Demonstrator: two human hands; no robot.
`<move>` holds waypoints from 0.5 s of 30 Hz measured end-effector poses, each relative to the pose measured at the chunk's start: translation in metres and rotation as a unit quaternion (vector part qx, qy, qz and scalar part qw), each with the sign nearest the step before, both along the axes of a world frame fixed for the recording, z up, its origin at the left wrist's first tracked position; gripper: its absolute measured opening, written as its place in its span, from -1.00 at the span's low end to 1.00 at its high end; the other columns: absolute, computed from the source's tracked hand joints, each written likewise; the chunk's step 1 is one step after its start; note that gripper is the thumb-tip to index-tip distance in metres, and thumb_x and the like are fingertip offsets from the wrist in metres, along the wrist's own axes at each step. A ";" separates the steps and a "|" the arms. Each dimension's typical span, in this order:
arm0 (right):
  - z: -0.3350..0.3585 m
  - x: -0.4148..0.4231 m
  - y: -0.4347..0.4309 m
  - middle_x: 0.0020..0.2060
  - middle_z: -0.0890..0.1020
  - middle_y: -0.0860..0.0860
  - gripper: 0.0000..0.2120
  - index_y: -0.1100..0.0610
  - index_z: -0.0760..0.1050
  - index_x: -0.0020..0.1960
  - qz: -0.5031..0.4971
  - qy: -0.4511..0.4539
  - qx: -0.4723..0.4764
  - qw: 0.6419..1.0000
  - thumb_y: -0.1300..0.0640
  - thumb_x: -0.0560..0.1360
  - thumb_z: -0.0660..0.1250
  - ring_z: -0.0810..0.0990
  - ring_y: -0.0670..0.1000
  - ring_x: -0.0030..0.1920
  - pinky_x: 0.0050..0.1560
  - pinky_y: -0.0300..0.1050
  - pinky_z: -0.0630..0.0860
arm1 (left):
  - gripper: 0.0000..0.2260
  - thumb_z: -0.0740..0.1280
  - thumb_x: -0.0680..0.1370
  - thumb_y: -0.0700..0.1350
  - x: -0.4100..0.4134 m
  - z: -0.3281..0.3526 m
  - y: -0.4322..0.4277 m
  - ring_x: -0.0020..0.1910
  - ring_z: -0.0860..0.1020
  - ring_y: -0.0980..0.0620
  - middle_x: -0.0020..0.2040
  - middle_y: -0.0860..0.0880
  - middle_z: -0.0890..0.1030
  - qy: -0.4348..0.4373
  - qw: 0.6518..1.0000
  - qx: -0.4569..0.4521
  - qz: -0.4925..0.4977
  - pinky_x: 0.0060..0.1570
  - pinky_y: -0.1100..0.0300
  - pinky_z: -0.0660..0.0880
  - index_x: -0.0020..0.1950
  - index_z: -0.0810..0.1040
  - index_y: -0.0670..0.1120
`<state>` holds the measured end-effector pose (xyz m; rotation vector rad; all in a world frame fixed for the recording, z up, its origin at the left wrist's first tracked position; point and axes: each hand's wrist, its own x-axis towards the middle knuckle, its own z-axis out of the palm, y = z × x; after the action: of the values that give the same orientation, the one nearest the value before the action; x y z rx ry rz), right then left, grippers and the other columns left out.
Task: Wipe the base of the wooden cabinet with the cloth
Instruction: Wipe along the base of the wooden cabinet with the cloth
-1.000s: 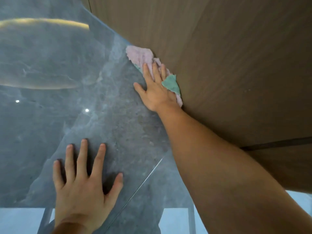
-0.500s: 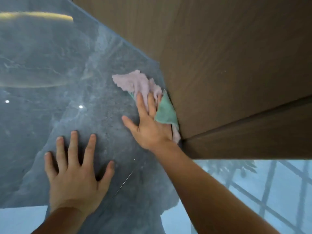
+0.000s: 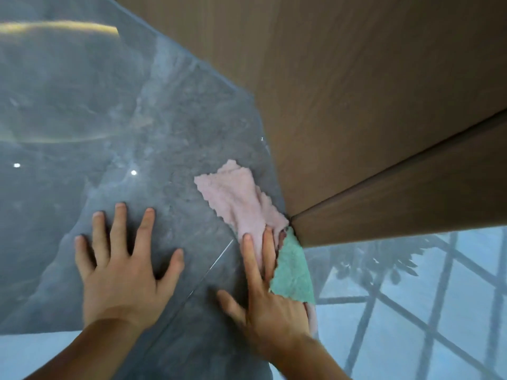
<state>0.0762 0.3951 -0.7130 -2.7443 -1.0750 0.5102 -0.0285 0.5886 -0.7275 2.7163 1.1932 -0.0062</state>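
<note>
A pink and green cloth (image 3: 236, 198) lies flat on the glossy grey floor, its right edge against the bottom corner of the wooden cabinet (image 3: 343, 111). My right hand (image 3: 263, 294) presses down on the near part of the cloth with fingers stretched out flat, fingertips just short of the cabinet's corner. The green fold shows to the right of those fingers. My left hand (image 3: 123, 264) rests palm down on the bare floor, fingers spread, a short way left of the cloth.
The polished grey stone floor (image 3: 137, 119) reflects ceiling lights and a window grid at the lower right. A thin tile joint (image 3: 208, 270) runs diagonally between my hands. The cabinet's side panel (image 3: 411, 204) turns away to the right.
My right hand has dragged the cloth along the cabinet's base toward me, down to the cabinet's near corner. My left hand has stayed planted on the floor.
</note>
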 end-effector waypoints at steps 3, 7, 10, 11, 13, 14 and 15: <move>0.001 0.034 0.046 0.55 -0.37 0.06 -0.14 -0.07 -0.37 0.55 -0.009 0.043 0.024 0.999 -0.47 0.46 -0.10 -0.50 0.08 0.49 0.51 0.18 -0.27 | -0.26 0.09 0.46 0.34 -0.002 -0.002 0.002 0.60 0.05 -0.32 0.62 -0.23 0.18 0.007 1.000 0.001 -0.001 0.51 -0.32 -0.03 0.57 0.24 0.01; 0.008 0.108 0.128 0.59 -0.22 0.12 -0.22 0.01 -0.22 0.59 0.002 0.031 0.034 0.999 -0.31 0.56 0.03 -0.36 0.15 0.54 0.53 0.14 -0.27 | -0.27 0.08 0.47 0.35 -0.003 -0.002 0.003 0.61 0.05 -0.30 0.62 -0.21 0.17 -0.005 1.000 -0.005 0.010 0.52 -0.31 -0.04 0.57 0.24 0.02; 0.037 0.131 0.164 0.59 -0.10 0.16 -0.31 0.03 -0.06 0.59 -0.046 0.152 0.046 0.986 -0.20 0.59 0.11 -0.18 0.18 0.57 0.53 0.10 0.00 | -0.27 0.08 0.47 0.35 -0.003 -0.002 0.001 0.61 0.06 -0.29 0.62 -0.21 0.18 -0.009 1.000 -0.002 0.009 0.52 -0.31 -0.03 0.57 0.24 0.03; 0.046 0.124 0.162 0.53 0.19 0.21 -0.45 0.02 0.22 0.49 -0.029 0.154 0.084 0.984 -0.17 0.57 0.15 0.11 0.22 0.53 0.43 0.08 0.25 | -0.27 0.09 0.47 0.35 -0.003 -0.003 0.001 0.60 0.07 -0.30 0.62 -0.21 0.19 -0.013 1.000 0.000 0.008 0.52 -0.31 -0.02 0.57 0.24 0.03; 0.064 0.096 0.136 -0.11 0.67 0.05 -0.76 -0.01 0.55 -0.07 -0.021 0.085 0.219 0.972 -0.11 0.50 0.19 0.60 0.16 -0.01 -0.04 0.02 0.53 | -0.28 0.09 0.47 0.35 -0.003 -0.004 0.001 0.60 0.07 -0.31 0.62 -0.22 0.19 -0.008 1.000 0.006 0.004 0.51 -0.31 -0.02 0.56 0.24 0.03; 0.071 0.082 0.118 -0.29 0.67 0.03 -0.78 0.03 0.55 -0.13 -0.052 0.053 0.297 0.952 -0.07 0.47 0.21 0.63 0.14 -0.19 -0.13 0.03 0.55 | -0.28 0.08 0.48 0.35 -0.001 -0.004 0.001 0.60 0.07 -0.31 0.62 -0.22 0.18 -0.005 1.000 0.005 0.001 0.51 -0.31 -0.02 0.57 0.23 0.03; 0.070 0.073 0.103 -0.30 0.70 0.02 -0.82 -0.01 0.58 -0.07 -0.075 0.027 0.335 0.939 -0.03 0.45 0.25 0.66 0.14 -0.21 -0.11 0.06 0.58 | -0.28 0.08 0.48 0.35 -0.001 -0.003 0.000 0.60 0.06 -0.31 0.62 -0.22 0.17 -0.001 1.000 0.003 -0.001 0.51 -0.31 -0.03 0.57 0.22 0.03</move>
<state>0.1497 0.4980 -0.6428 -2.1663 -0.8165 0.1487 -0.0291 0.5888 -0.7306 2.7218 1.1923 -0.0006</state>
